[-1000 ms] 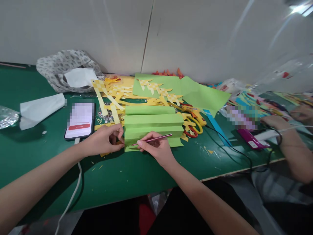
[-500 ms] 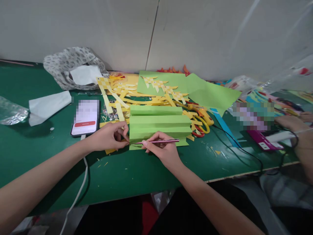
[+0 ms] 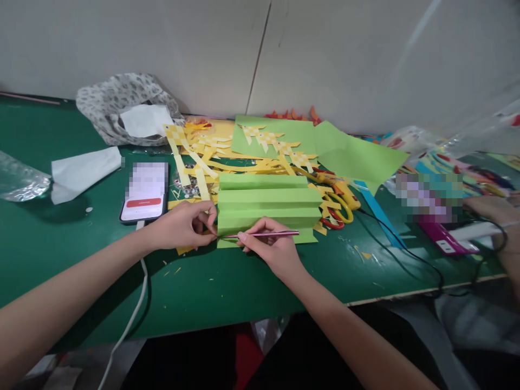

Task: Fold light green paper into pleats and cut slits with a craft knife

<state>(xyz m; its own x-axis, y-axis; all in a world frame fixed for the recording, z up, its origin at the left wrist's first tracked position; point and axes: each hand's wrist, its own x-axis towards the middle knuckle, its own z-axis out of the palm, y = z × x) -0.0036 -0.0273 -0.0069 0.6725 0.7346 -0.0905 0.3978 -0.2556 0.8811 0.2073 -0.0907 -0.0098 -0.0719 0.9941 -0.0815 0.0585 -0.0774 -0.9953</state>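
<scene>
At green paper point(image 3: 276, 197), left hand point(image 3: 189, 225) closed, right hand point(image 3: 271, 242) gripping pen point(image 3: 284, 233); phone text point(image 3: 144, 202) illegible.

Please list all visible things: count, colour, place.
folded paper: 1, green, centre
slim tool: 1, pinkish, centre
flat sheets: 2+, green, back
paper pieces: many, mostly yellow, back
scissor handles: several, yellow, red, right
corded tool: 1, yellow, right
strip: 1, blue, right
phone: 1, dark, left
cable: 1, white, left
patterned bag: 1, whitish, back left
cloths or papers: 2, white, left
plastic: several, clear, both sides
boxy object: 1, magenta, right
table: 1, green, underneath
wall: 1, grey, behind
other person's hand: 1, bare, right
left hand: 1, bare, by folded paper
right hand: 1, bare, holding slim tool
</scene>
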